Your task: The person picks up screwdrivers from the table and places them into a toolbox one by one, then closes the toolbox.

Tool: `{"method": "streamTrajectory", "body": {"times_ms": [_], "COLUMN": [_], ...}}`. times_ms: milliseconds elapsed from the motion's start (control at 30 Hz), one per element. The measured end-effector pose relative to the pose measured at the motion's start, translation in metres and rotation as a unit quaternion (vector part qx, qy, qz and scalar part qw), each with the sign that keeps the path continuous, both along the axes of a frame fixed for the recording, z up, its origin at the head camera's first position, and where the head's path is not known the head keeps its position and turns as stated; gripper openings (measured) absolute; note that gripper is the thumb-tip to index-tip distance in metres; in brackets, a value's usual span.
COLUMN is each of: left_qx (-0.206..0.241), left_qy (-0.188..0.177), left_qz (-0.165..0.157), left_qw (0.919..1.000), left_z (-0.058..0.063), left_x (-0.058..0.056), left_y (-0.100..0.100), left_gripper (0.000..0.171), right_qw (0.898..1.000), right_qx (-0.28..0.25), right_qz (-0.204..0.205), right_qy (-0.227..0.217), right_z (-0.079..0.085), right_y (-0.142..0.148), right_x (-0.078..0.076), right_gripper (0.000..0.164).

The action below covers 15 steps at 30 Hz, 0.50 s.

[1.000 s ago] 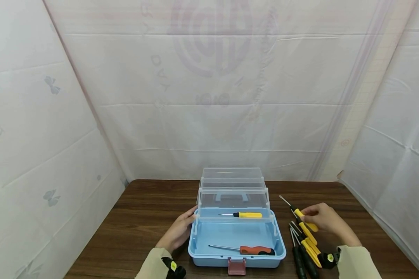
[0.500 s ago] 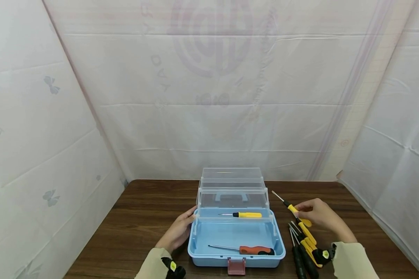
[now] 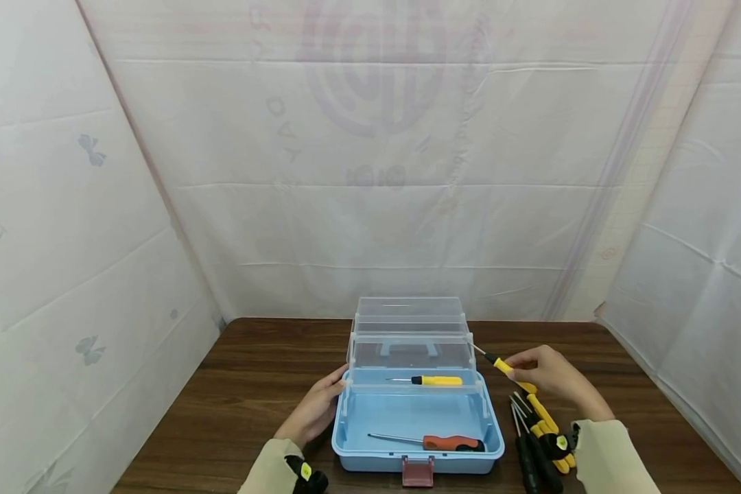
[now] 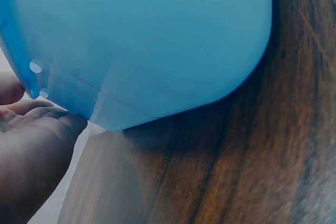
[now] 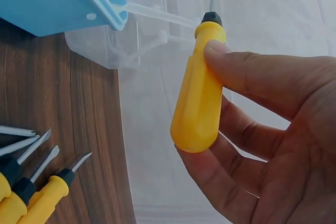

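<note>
A blue toolbox [image 3: 346, 453] with raised clear trays stands on the table, its pink latch hanging at the front. My left hand [image 3: 315, 412] holds the box's left rear side; in the left wrist view its fingers lie at the blue rim [image 4: 26, 77]. Between thumb and fingers, my right hand [image 3: 552, 376] pinches the yellow handle of a screwdriver [image 5: 197, 98], raised beside the clear trays with its shaft pointing toward them. An orange-and-black screwdriver [image 3: 447, 443] lies in the box's bottom. Behind it, a yellow screwdriver [image 3: 441, 380] lies in a lower clear tray [image 3: 370, 389].
Right of the box lie more screwdrivers, several with yellow handles [image 3: 545, 413] and some with black handles [image 3: 527, 463]. The clear trays [image 3: 410, 309] rise at the box's back. White sheeting [image 3: 370, 206] surrounds the brown wooden table [image 3: 222, 412].
My right hand has lifted the yellow screwdriver from beside the others and carried it left, toward the clear trays. The left hand and the box stay almost still.
</note>
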State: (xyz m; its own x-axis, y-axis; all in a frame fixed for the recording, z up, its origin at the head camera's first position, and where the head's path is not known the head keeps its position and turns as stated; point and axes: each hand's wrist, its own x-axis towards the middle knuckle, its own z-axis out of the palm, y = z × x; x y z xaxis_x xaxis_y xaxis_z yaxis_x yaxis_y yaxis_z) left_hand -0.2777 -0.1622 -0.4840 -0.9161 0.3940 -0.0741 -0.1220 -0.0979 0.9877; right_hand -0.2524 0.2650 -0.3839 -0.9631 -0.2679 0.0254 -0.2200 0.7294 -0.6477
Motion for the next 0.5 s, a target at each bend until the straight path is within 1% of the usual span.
{"method": "streamTrajectory", "body": {"times_ms": [100, 233, 467, 500], "left_qx": [-0.001, -0.003, 0.001, 0.001], "left_qy": [0.001, 0.003, 0.007, 0.007], "left_qz": [-0.002, 0.000, -0.006, -0.006], "left_qw": [1.0000, 1.0000, 1.0000, 1.0000], "left_z": [0.000, 0.000, 0.000, 0.000], "left_x": [0.000, 0.000, 0.001, 0.001], "left_y": [0.000, 0.000, -0.002, -0.002], "left_gripper": [0.056, 0.056, 0.055, 0.056], "right_qw": [1.000, 1.000, 0.999, 0.999], "right_qx": [0.006, 0.010, -0.004, -0.004], "right_qz": [0.006, 0.002, 0.035, 0.033], "right_qy": [0.006, 0.006, 0.010, 0.010], "right_z": [0.002, 0.004, 0.006, 0.006], "right_y": [-0.002, -0.007, -0.018, -0.020], "right_x": [-0.002, -0.004, -0.010, -0.011], "right_gripper": [0.028, 0.028, 0.026, 0.025]}}
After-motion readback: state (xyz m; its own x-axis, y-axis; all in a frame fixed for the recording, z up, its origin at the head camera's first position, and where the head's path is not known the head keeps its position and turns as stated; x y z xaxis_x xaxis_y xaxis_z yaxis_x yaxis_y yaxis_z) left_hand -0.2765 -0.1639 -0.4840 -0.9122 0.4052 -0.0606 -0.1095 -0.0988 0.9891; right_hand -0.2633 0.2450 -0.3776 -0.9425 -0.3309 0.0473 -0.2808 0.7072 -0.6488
